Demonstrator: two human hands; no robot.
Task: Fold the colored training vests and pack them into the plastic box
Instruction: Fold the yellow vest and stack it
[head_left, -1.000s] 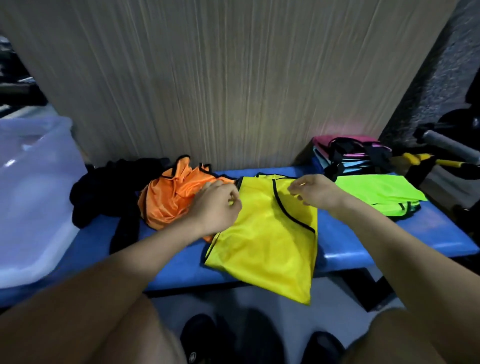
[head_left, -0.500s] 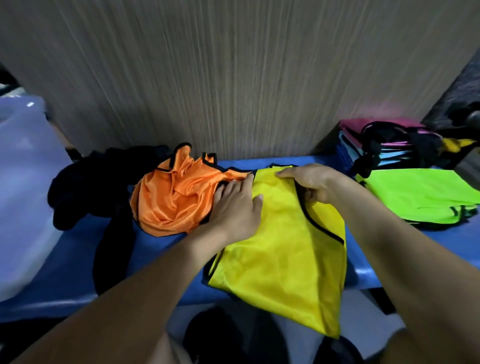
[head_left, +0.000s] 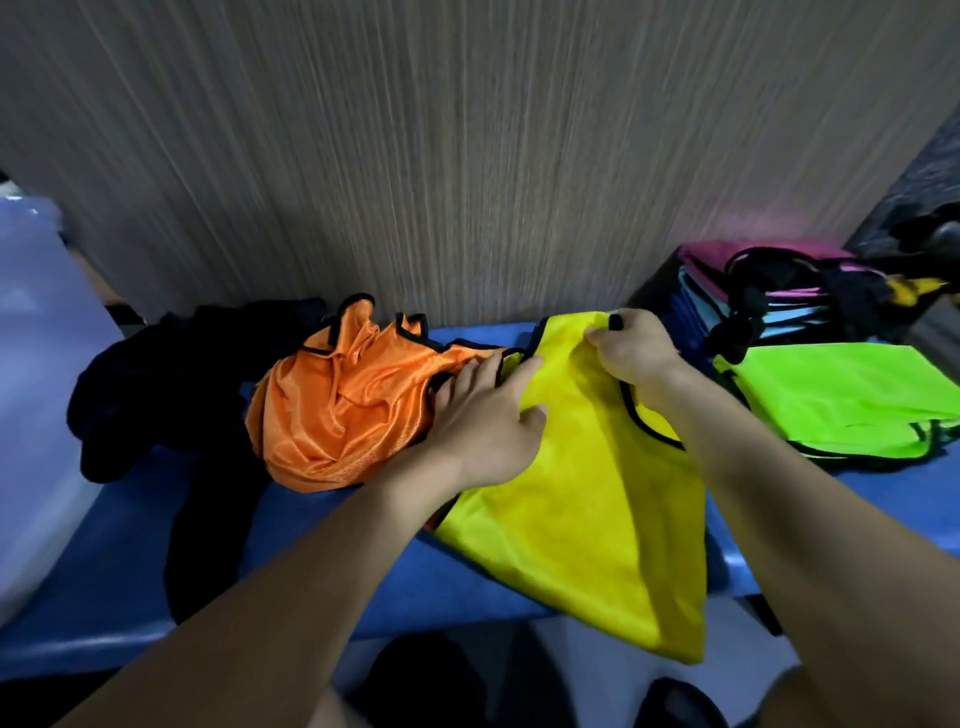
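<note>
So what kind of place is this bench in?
Probably a sports storage or changing area: a blue bench against a wood-grain wall, a stack of folded vests, and what may be equipment handles at the far right.

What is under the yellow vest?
The blue bench lies under the yellow vest, whose lower corner hangs off the front edge. Anything else beneath it is covered.

blue bench (head_left: 130, 561), wood-grain wall panel (head_left: 467, 156) behind it, dark shoes (head_left: 426, 686) on the pale floor below
</note>
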